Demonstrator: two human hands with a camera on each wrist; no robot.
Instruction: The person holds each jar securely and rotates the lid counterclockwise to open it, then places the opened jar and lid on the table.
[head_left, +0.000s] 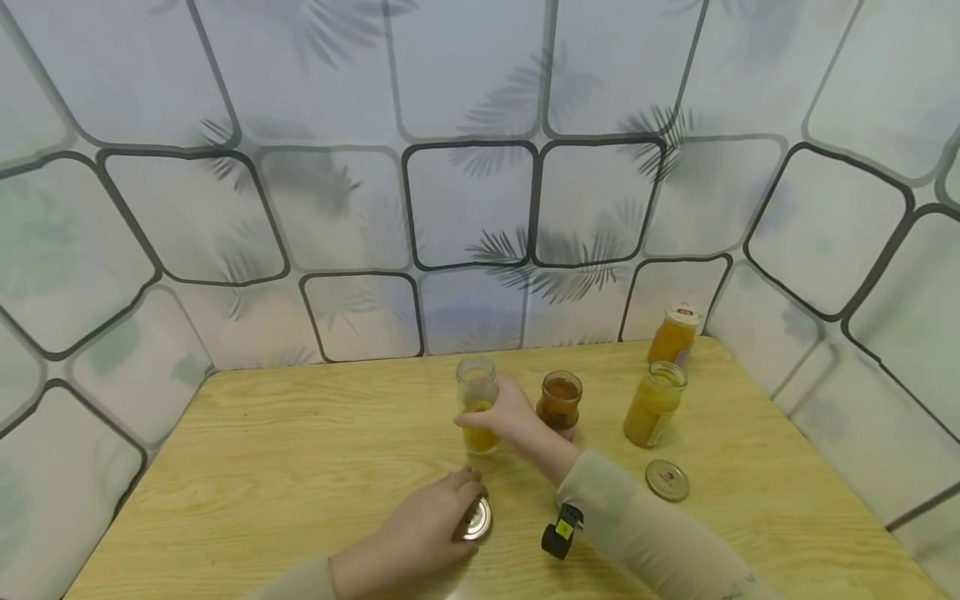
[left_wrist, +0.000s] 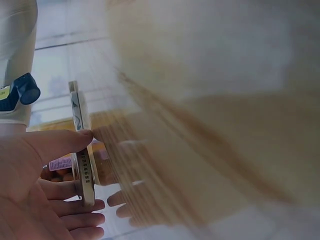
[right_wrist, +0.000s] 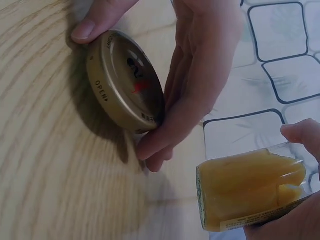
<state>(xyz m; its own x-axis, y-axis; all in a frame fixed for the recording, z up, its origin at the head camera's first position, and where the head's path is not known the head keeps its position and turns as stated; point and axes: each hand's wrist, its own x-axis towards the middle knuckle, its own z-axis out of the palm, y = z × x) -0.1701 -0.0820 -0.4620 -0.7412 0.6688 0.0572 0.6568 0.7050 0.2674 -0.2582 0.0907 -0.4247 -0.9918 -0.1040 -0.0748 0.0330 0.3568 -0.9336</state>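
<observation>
Yellow contents fill the lower part of a clear, round, lidless glass jar (head_left: 474, 400), just below the centre of the head view. Its long axis stands near upright, mouth toward the top of the frame; in the right wrist view it runs across the lower right, base leftward. The right hand (head_left: 512, 410) grips it; whether its base touches the pale wooden table (head_left: 300, 433), I can't tell. At lower middle the left hand (head_left: 423, 527) holds a flat, round, gold metal lid (head_left: 476, 520) by its edge, printed face up. Jar-and-lid handling looks like the step; the next move seems to call for a mouth-up jar and a level lid. Rightward stand an amber lidless glass jar (head_left: 560, 400), then a taller yellow lidless glass jar (head_left: 654, 408), with a second gold lid (head_left: 667, 480) below it.
</observation>
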